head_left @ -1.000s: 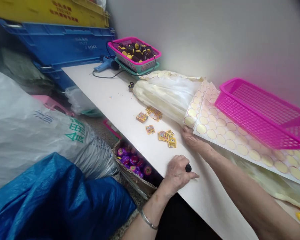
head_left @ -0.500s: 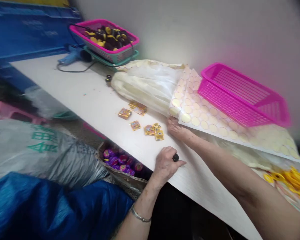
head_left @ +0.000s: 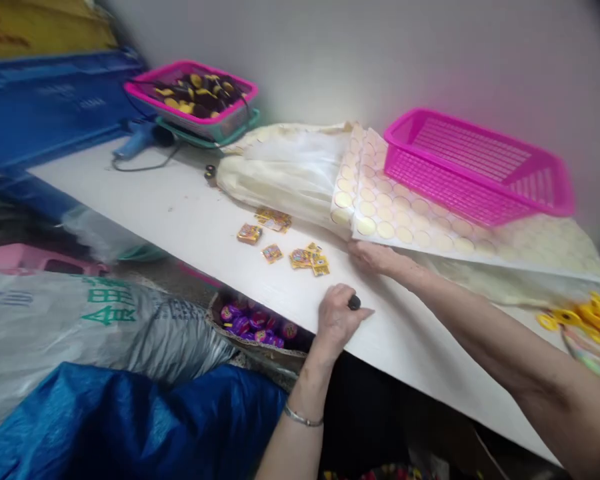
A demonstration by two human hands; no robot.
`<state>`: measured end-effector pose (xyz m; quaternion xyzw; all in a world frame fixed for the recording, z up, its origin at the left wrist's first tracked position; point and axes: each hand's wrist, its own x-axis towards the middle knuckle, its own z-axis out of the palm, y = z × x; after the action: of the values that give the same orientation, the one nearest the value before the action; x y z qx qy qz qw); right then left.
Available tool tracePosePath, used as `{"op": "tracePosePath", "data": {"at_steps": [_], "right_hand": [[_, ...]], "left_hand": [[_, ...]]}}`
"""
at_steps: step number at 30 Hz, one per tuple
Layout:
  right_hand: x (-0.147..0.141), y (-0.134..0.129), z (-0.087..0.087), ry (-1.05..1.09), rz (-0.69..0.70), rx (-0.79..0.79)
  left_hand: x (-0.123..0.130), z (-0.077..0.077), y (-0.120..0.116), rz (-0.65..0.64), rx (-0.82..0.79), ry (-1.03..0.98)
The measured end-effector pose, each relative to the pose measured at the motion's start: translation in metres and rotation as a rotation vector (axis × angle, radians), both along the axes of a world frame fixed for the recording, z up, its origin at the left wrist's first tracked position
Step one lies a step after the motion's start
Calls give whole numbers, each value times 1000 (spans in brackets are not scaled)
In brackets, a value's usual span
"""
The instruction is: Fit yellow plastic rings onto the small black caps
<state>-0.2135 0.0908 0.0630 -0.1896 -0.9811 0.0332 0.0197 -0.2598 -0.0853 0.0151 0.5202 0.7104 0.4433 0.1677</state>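
Note:
My left hand (head_left: 336,315) is closed around a small black cylindrical piece (head_left: 354,303), its round end showing between the fingers, above the front edge of the white table (head_left: 285,293). Its thumb points to the right. My right hand (head_left: 373,257) reaches to the near corner of a sheet of round pale-yellow stickers (head_left: 405,233); its fingertips are blurred and partly hidden at the sheet's edge. Left of it lie small printed yellow packets or cards, some loose (head_left: 271,253), some overlapping (head_left: 310,259), some stacked (head_left: 249,233).
An empty pink basket (head_left: 480,167) rests on the sticker sheets. A translucent bag (head_left: 280,177) lies beside them. Farther back are a basket of black and yellow pieces (head_left: 195,93) and a blue heat gun (head_left: 140,140). Below the table edge sits a box of purple items (head_left: 255,323).
My right hand has shifted right along the near edge of the sticker sheet. My left hand keeps hold of the black piece. The camera view has turned slightly.

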Motion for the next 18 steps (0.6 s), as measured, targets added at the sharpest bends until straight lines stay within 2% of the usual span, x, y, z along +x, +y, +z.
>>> {"op": "tracePosePath", "data": {"at_steps": [3, 7, 9, 11, 14, 18], "right_hand": [[30, -21, 21, 1, -86, -139], [56, -65, 41, 222, 2, -353], [62, -84, 40, 226, 70, -345], [64, -98, 34, 184, 117, -228], [61, -106, 24, 137, 107, -98], [61, -106, 19, 149, 135, -178]], "left_hand": [[-1, 5, 1, -18, 14, -9], [0, 11, 2, -24, -8, -6], [2, 12, 0, -15, -21, -2], [3, 11, -2, -8, -23, 11], [2, 6, -4, 10, -21, 39], [3, 3, -6, 32, -27, 62]]}}
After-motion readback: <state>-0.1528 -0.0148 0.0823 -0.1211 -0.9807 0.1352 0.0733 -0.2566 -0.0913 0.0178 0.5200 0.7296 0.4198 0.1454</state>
